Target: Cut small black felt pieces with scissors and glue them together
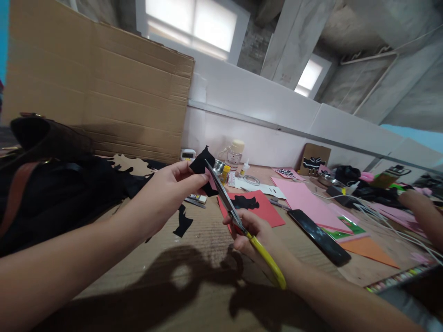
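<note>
Left hand [173, 189]: thumb and fingers pinched together on a small, irregular piece of black paper [202, 162] with a pink paper layer [210, 179] at its near side; held raised above the tabletop, its pointed upper edge standing clear of the fingers.

Right hand [256, 228]: fingers curled closely about a pair of scissors with steel blades and yellow handles [266, 258], near the pivot. Blades slant up and leftward, tips overlapping the black paper; whether they grip its edge cannot be told.

Beneath the blades: red paper sheet [273, 216], flat, bearing a wavy black cut-out [247, 202].

Left of the red sheet, apart from it: ragged black paper scrap [182, 223].

Right of the right hand: black rectangular phone [318, 237], lying aslant; pale pink paper sheets [304, 203] just beyond its far edge, orange paper sheet [370, 251] beside its near end.

Working room: wood-grained tabletop [166, 276], exposed from the black scrap across to the phone, under the hands' shadows. Far limit: white panel wall [249, 120]. Left limit: upright brown cardboard panel [138, 87], with a heap of black fabric [90, 193] before it.

Right margin: another person's arm [420, 212], well apart from the scissors.
</note>
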Action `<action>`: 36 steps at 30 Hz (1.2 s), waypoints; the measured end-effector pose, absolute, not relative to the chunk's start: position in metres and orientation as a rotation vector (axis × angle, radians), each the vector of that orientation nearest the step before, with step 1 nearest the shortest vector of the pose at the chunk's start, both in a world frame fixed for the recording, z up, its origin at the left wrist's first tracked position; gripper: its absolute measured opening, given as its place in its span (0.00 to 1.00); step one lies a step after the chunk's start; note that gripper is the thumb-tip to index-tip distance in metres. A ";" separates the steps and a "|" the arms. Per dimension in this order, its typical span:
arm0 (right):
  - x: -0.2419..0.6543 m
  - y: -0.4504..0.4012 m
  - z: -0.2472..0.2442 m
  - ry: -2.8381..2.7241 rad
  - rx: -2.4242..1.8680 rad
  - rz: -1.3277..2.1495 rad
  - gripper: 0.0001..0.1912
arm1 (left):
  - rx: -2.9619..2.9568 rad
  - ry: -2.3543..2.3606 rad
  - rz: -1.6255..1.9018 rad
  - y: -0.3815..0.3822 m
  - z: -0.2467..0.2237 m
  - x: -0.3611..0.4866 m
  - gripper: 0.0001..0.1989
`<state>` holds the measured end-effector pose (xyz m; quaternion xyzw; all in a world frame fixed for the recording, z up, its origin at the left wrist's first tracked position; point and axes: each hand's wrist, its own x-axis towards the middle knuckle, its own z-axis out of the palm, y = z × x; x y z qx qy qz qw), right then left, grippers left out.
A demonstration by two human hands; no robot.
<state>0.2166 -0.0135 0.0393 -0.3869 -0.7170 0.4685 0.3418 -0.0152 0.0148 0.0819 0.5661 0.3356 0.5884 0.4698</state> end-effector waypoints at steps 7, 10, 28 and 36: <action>0.217 -0.014 0.039 -1.847 -0.998 1.233 0.27 | 1.401 0.780 1.415 0.017 0.083 -0.017 0.07; 0.216 -0.015 0.039 -1.823 -1.006 1.247 0.29 | 1.395 0.774 1.418 0.017 0.084 -0.017 0.06; 0.218 -0.017 0.038 -1.883 -0.974 1.200 0.28 | 1.430 0.812 1.438 0.019 0.081 -0.020 0.12; 0.218 -0.015 0.030 -1.856 -0.910 1.274 0.32 | 1.575 0.917 1.402 0.014 0.084 -0.021 0.10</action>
